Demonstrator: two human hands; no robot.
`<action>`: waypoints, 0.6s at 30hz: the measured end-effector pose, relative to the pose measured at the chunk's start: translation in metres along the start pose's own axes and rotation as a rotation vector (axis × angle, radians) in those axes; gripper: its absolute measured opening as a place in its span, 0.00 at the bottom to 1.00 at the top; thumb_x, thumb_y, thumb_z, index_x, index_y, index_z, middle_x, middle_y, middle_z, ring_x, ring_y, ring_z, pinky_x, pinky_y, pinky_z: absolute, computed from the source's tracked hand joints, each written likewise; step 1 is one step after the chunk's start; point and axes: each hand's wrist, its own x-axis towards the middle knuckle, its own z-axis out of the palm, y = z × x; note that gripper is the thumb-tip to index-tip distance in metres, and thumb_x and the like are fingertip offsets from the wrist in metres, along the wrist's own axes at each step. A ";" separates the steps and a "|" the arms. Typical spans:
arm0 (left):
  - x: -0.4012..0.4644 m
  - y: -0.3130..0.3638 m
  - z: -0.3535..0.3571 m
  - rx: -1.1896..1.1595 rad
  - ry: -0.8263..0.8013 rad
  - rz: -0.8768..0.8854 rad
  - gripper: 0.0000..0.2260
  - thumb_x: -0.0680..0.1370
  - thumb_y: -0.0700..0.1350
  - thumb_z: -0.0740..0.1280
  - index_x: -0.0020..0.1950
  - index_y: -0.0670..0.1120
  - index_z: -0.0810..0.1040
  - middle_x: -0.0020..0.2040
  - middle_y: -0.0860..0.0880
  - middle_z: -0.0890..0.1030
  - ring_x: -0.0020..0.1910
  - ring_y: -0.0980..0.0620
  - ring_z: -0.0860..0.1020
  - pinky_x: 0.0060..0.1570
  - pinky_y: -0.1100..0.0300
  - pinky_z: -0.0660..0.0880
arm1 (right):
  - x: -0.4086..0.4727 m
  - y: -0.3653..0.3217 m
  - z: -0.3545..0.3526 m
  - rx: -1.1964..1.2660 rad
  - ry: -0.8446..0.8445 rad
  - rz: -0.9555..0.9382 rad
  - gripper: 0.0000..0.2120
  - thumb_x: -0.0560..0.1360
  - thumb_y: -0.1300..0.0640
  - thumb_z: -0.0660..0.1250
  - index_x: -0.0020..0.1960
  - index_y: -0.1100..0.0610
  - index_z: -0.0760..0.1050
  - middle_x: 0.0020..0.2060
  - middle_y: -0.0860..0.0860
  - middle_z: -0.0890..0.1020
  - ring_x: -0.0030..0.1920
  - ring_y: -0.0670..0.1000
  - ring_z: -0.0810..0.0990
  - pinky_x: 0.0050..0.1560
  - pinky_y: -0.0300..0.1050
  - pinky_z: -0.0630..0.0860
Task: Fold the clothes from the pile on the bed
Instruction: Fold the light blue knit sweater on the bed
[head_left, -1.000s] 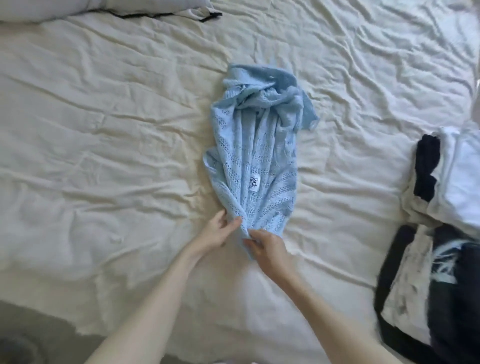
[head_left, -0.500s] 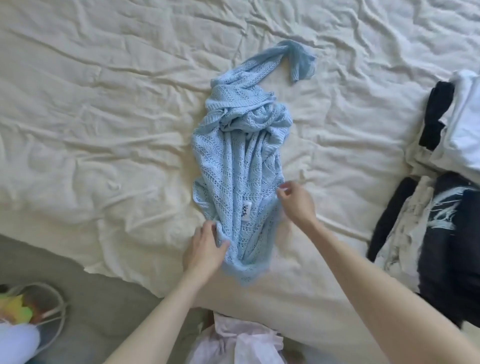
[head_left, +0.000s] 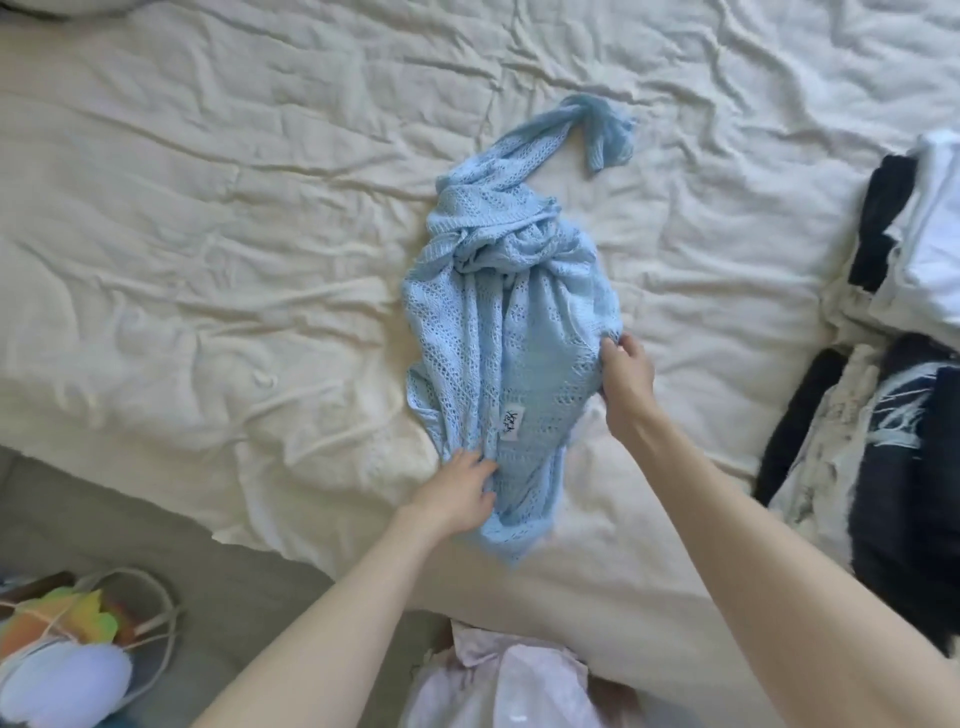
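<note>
On wide bare sheet (head_left: 208, 312), hands (head_left: 623, 371) pinch blue knit (head_left: 498, 332) edges.

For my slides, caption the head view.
Both hands, left and right, grip a bunched blue knit on the bed.

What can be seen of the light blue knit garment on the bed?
The light blue knit garment is an openwork, lacy knit, lying crumpled and unfolded lengthwise on the cream bedsheet. A twisted sleeve trails up and right. A small white label shows near its lower middle. The left hand grips its lower left edge; the right hand pinches its right edge.
</note>
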 end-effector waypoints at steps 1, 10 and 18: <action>-0.009 0.004 -0.007 -0.037 -0.012 -0.007 0.19 0.82 0.45 0.56 0.72 0.42 0.64 0.70 0.41 0.66 0.71 0.44 0.63 0.65 0.58 0.61 | -0.009 -0.016 -0.007 0.004 -0.007 -0.048 0.08 0.78 0.62 0.55 0.47 0.59 0.73 0.40 0.55 0.71 0.39 0.51 0.67 0.39 0.44 0.63; -0.121 0.090 -0.168 -0.406 0.758 0.324 0.22 0.78 0.31 0.58 0.72 0.41 0.65 0.71 0.43 0.67 0.71 0.47 0.65 0.67 0.68 0.56 | -0.139 -0.191 -0.061 -0.573 -0.389 -0.737 0.10 0.79 0.62 0.60 0.50 0.55 0.80 0.38 0.47 0.77 0.38 0.44 0.71 0.36 0.32 0.65; -0.237 0.150 -0.273 -0.204 0.727 0.697 0.16 0.75 0.39 0.70 0.62 0.44 0.75 0.59 0.51 0.77 0.62 0.59 0.71 0.64 0.66 0.64 | -0.258 -0.313 -0.112 -0.741 -0.391 -0.981 0.11 0.78 0.63 0.58 0.46 0.53 0.77 0.32 0.45 0.74 0.30 0.40 0.69 0.31 0.32 0.65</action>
